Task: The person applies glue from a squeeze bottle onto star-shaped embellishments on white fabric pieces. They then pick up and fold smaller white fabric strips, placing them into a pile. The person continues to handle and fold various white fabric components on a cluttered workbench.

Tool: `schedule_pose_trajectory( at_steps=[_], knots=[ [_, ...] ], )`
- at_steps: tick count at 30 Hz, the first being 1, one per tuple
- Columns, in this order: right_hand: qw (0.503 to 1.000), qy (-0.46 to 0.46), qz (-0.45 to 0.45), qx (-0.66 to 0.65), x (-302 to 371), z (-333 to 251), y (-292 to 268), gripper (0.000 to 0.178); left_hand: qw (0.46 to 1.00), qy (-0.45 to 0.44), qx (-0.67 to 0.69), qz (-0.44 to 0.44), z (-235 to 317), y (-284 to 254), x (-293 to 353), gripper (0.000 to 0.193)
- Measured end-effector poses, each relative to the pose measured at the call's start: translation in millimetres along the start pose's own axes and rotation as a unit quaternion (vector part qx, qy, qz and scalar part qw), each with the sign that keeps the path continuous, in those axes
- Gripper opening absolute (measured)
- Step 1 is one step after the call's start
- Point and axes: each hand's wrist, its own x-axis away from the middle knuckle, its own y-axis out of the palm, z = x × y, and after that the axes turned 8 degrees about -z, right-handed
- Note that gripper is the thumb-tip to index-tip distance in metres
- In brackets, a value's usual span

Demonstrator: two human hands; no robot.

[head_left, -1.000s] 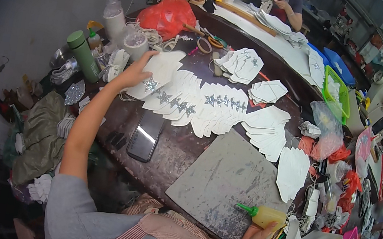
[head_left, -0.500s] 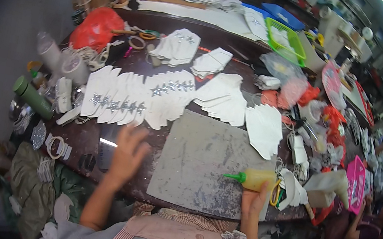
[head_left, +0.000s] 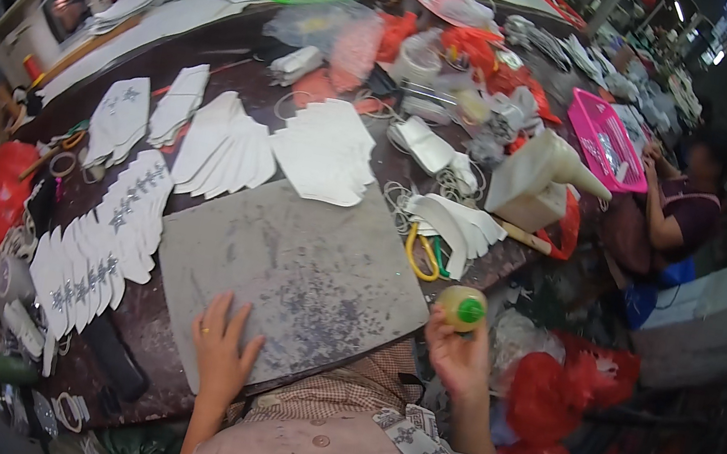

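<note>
My left hand lies with spread fingers on the lower left part of a grey, dark-speckled board; nothing is in it. Off the board's right corner, my right hand grips a squeeze bottle of yellowish liquid, its green tip turned up toward me. White cut pieces are fanned out at the board's far edge, with another fan to their left. Farther left, a row of overlapping white pieces carries silvery star-like decorations.
Yellow-handled scissors lie by the board's right edge, near curved white pieces and a whitish jug. A pink basket stands beyond, by a seated person. Red bags hang right; a dark phone-like object lies left.
My view has swung to the right. My left hand has come down onto the board from beside the white pieces. The bottle has moved off the board, its tip turning from leftward to toward me.
</note>
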Motion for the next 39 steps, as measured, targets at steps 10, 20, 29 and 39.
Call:
schedule_pose_trajectory(
  at_steps=[10, 20, 29, 39],
  knots=[
    [0.989, -0.066, -0.119, -0.055, -78.8, -158.2, 20.7, 0.060, 0.999, -0.007, -0.034, 0.014, 6.2, 3.6, -8.3, 0.052],
    [0.970, -0.087, -0.211, -0.086, -61.5, -152.6, -6.0, 0.083, 0.998, -0.040, -0.030, 0.030, 8.1, -2.4, -11.0, 0.045],
    [0.553, 0.063, -0.229, 0.799, -58.1, 36.4, -4.6, 0.028, 0.995, -0.020, -0.012, 0.095, -8.5, 19.5, 6.1, 0.034],
    [0.420, -0.031, -0.295, 0.858, -105.1, 150.5, -31.0, 0.029, 0.884, -0.210, 0.046, 0.415, -65.9, -48.7, 60.6, 0.027]
  ],
)
